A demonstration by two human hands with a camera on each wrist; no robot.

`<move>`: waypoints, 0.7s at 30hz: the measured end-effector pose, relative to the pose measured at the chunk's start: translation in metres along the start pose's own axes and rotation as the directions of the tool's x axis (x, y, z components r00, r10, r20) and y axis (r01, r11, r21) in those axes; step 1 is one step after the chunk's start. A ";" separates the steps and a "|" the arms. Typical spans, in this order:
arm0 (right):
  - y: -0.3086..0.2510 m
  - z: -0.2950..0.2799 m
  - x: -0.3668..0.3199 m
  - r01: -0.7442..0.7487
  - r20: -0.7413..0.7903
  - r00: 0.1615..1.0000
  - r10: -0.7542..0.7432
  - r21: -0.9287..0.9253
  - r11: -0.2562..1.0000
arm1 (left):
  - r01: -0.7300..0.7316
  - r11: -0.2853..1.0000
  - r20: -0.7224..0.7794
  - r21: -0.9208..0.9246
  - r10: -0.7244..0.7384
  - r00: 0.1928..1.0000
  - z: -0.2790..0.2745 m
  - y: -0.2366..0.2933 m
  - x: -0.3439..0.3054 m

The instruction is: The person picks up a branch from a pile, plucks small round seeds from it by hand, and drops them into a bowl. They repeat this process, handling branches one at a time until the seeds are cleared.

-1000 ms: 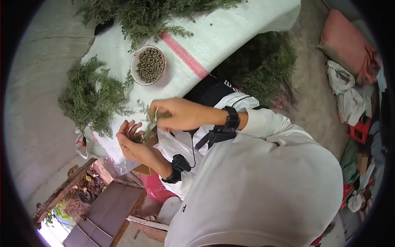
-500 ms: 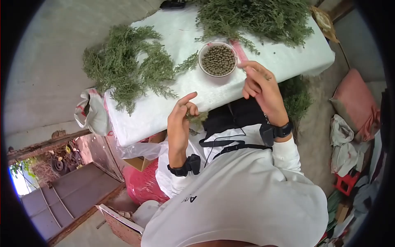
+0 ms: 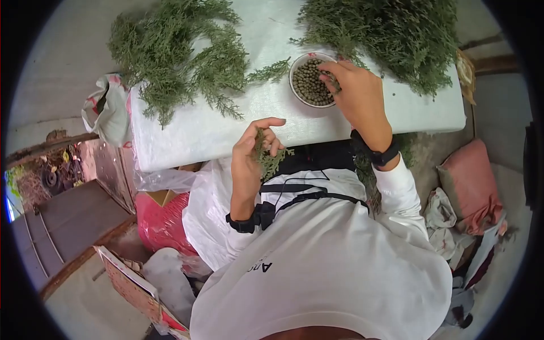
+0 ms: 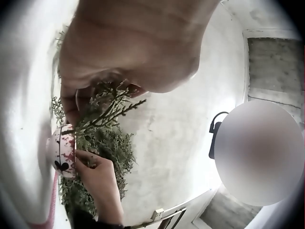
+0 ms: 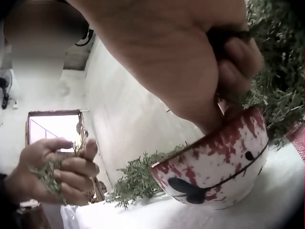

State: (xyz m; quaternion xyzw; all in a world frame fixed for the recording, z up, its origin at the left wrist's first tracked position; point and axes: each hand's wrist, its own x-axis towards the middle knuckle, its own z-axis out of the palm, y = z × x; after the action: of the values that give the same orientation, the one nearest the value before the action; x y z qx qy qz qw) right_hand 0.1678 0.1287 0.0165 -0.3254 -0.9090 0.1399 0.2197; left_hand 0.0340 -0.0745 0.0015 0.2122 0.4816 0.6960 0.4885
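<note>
My left hand (image 3: 247,164) holds a green conifer sprig (image 3: 272,161) in its curled fingers, with the index finger stretched out, just off the table's near edge. Its feathery tips (image 4: 112,114) stick out in the left wrist view. My right hand (image 3: 362,96) reaches over a bowl (image 5: 214,167), white with red patches and dark marks outside, thumb and index finger dipping inside the rim. Small round brown-green balls (image 3: 309,85) fill the bowl. A small green sprig (image 3: 334,85) shows at the curled fingers of the right hand. The fingertips are hidden by the rim in the right wrist view.
A large heap of green conifer branches (image 3: 391,39) lies behind the bowl at right, another pile (image 3: 175,56) at left. White woven sheeting (image 3: 192,139) covers the table. A white sack (image 3: 107,110) hangs by its left end. A pink sack (image 3: 470,181) stands at right.
The hands were close together at first, then parted. My right hand has moved forward to the bowl, while the left keeps the sprig. The head view has turned and shifted.
</note>
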 end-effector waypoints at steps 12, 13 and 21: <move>0.003 0.015 0.017 0.237 0.174 0.960 -0.218 -0.096 0.967 | -0.134 0.983 -0.166 0.124 0.153 0.974 0.030 0.003 0.007; 0.001 0.013 0.018 0.216 0.175 0.964 -0.202 -0.064 0.974 | -0.145 0.984 -0.165 0.107 0.162 0.973 0.030 0.002 0.006; -0.011 0.001 0.006 0.093 -0.149 0.987 -0.058 0.239 0.967 | -0.188 0.982 -0.202 -0.016 0.181 0.962 0.030 -0.005 0.008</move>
State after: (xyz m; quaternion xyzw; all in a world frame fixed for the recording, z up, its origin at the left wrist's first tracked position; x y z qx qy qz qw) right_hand 0.1575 0.1240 0.0224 -0.2700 -0.8786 0.2194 0.3270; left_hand 0.0555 -0.0535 0.0093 0.1768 0.4941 0.7646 0.3741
